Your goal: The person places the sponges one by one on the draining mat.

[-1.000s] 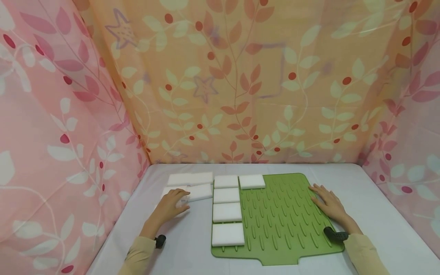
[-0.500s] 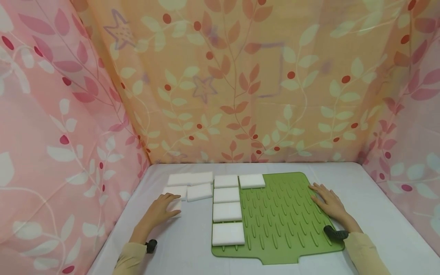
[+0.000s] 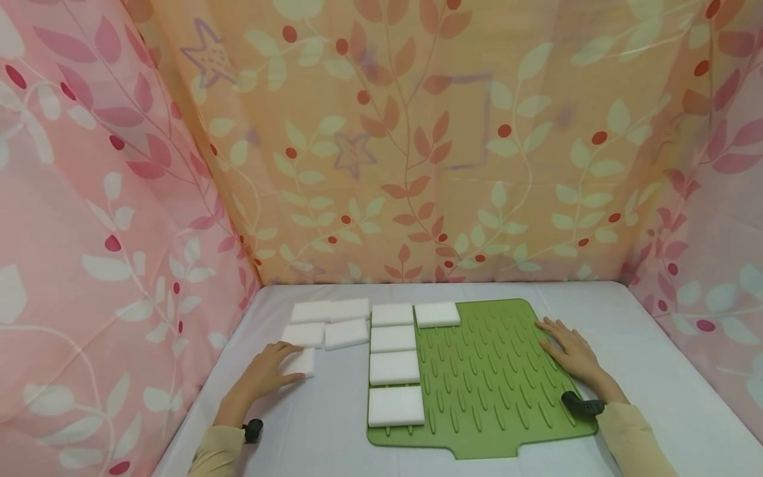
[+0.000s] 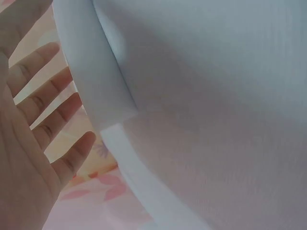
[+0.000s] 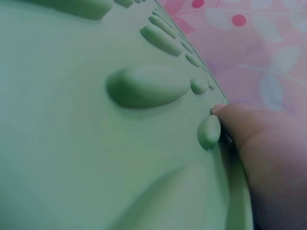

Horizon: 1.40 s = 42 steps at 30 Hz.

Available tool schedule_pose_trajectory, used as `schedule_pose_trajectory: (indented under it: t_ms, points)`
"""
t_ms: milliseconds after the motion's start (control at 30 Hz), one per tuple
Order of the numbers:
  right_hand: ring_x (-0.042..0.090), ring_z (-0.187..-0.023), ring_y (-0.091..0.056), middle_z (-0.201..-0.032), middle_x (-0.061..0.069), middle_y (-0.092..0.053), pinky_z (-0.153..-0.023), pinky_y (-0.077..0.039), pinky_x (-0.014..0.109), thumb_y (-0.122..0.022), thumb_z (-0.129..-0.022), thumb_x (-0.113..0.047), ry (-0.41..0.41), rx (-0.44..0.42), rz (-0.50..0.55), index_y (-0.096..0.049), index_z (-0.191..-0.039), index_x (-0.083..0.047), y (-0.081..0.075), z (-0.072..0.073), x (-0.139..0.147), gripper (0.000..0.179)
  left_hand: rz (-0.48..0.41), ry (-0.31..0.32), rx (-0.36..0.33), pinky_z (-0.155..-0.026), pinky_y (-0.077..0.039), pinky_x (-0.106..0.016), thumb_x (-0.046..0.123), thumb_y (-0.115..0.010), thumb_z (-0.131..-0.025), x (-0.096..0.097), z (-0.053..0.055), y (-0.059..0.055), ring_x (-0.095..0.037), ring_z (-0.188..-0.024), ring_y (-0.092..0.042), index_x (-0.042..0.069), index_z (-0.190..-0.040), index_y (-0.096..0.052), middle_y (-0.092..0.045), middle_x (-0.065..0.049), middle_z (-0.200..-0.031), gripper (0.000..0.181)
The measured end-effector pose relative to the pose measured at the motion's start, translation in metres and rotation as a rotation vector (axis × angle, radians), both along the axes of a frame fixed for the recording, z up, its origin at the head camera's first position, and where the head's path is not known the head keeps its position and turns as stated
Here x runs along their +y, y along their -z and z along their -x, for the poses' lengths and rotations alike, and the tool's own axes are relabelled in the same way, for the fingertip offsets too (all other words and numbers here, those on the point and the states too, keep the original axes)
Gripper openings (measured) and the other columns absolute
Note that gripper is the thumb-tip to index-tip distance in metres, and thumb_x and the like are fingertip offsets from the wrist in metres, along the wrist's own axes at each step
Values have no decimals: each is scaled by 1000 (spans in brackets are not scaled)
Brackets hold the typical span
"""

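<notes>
In the head view, my left hand [image 3: 259, 374] is over the left part of a white rectangular sponge-like block [image 3: 305, 363], with thumb and fingers spread apart. Its fingers look nearly straight in the left wrist view, beside a white block [image 4: 96, 72]; I cannot tell whether they touch it. A green ridged mat [image 3: 477, 377] lies on the table, and my right hand [image 3: 572, 354] rests on its right edge with extended fingers. The right thumb [image 5: 273, 153] lies at that edge in the right wrist view. A column of white blocks [image 3: 394, 368] covers the mat's left side.
Another white block [image 3: 438, 315] lies at the mat's top, right of the column. Left of the mat are several loose white blocks [image 3: 347, 333]. The white table [image 3: 322, 437] has floral cloth walls [image 3: 387, 165] around its back and sides.
My left hand has moved left and toward me, from the upper loose blocks to the nearest one, which has come into view. The right hand stays at the mat's edge.
</notes>
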State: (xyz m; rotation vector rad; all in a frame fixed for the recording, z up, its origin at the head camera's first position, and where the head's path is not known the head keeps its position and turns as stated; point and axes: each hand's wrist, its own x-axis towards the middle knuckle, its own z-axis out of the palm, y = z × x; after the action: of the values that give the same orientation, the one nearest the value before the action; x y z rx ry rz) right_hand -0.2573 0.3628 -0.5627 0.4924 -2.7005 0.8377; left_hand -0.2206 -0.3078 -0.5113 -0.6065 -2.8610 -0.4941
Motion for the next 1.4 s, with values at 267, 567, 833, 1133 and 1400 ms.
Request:
schedule_pose_trajectory:
  t_ms: [267, 567, 833, 1133, 1400]
  points:
    - [53, -130, -23, -140, 31, -33, -104, -7, 65, -53, -94, -23, -12, 3, 8, -43, -136, -4, -5, -4, -3, 48, -11, -14, -53, -85, -43, -54, 44, -76, -72, -10, -3, 2, -32, -108, -51, 14, -121, -59, -58, -7, -119, 59]
    - [53, -129, -23, -140, 30, -34, -104, -7, 65, -53, -94, -23, -8, 5, 10, -43, -136, -4, -2, -3, -3, 48, -46, -14, -120, -88, -41, -55, 38, -76, -74, -13, -6, -2, -33, -111, -50, 13, -124, -57, -56, -9, -120, 60]
    - [53, -129, -24, -139, 31, -35, -103, -8, 66, -53, -94, -25, 1, 12, -2, -44, -135, -4, 2, -2, -1, 47, -73, -17, -113, -91, -41, -52, 40, -76, -73, -13, -8, -4, -30, -110, -50, 13, -123, -58, -57, -7, -119, 60]
    - [53, -129, -24, -139, 31, -35, -104, -8, 65, -53, -94, -24, 1, 11, 3, -45, -135, -3, 3, -2, -1, 47, -119, 26, -98, -91, -42, -51, 42, -74, -74, -5, -7, -8, -28, -110, -50, 14, -122, -59, -57, -4, -119, 58]
    - [53, -129, -24, -139, 31, -35, -104, -6, 66, -53, -94, -24, -4, 17, 7, -44, -136, -4, 2, -1, -1, 47, -125, 45, -86, -93, -42, -48, 44, -74, -73, 5, -1, -11, -24, -111, -49, 18, -123, -59, -57, 0, -118, 58]
